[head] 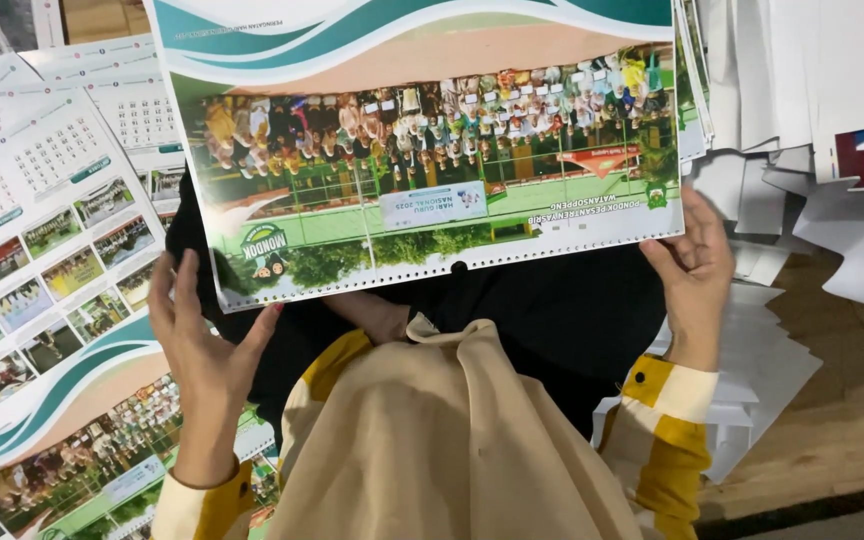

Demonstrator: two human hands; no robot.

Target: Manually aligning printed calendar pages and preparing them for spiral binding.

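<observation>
I hold a stack of printed calendar sheets (422, 150) upside down in front of me; the top one shows a big group photo on a green field, with a row of punched holes along its near edge. My left hand (202, 350) grips the stack's near left corner, thumb on top. My right hand (697, 265) holds the near right corner, fingers curled round the edge. Under the sheets lies my lap in dark cloth, with a beige cloth (452, 440) over it. My sleeves are yellow and white.
More printed calendar sheets (42, 220) with date grids and small photos lie spread on the floor at left. White paper offcuts (812, 90) are piled at right on a wooden floor (842, 400).
</observation>
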